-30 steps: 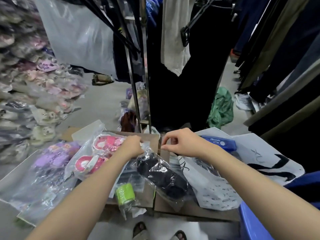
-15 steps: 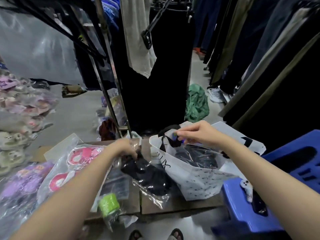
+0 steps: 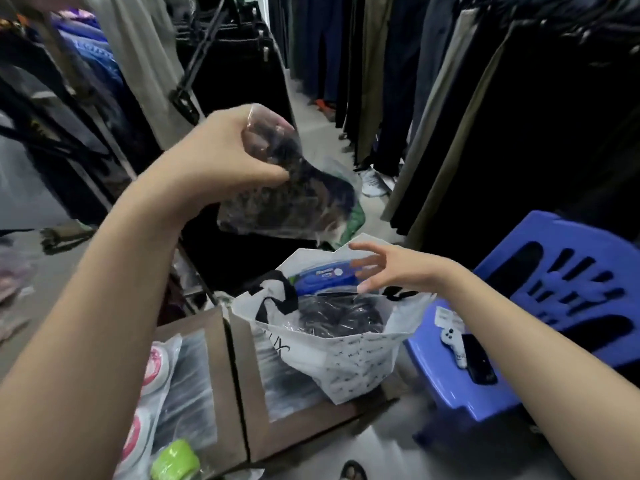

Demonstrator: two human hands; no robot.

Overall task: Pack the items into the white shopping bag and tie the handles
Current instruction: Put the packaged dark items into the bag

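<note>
The white shopping bag (image 3: 349, 358) with black handles stands open on a cardboard box (image 3: 242, 382). Inside it lie a blue packet (image 3: 325, 275) and a dark item wrapped in clear plastic (image 3: 339, 315). My left hand (image 3: 221, 161) is raised above and left of the bag, shut on a clear plastic packet of dark slippers (image 3: 294, 199) that hangs over the bag's mouth. My right hand (image 3: 384, 268) hovers at the bag's far rim with fingers spread, holding nothing.
Packets of pink slippers (image 3: 152, 386) and a green roll (image 3: 176, 460) lie at the lower left. A blue plastic stool (image 3: 540, 320) with a white controller (image 3: 453, 344) and a dark phone stands on the right. Clothes racks hang all around.
My left hand has lifted the packet of dark slippers off the box and up over the bag. My right hand has let go of the bag's rim and opened.
</note>
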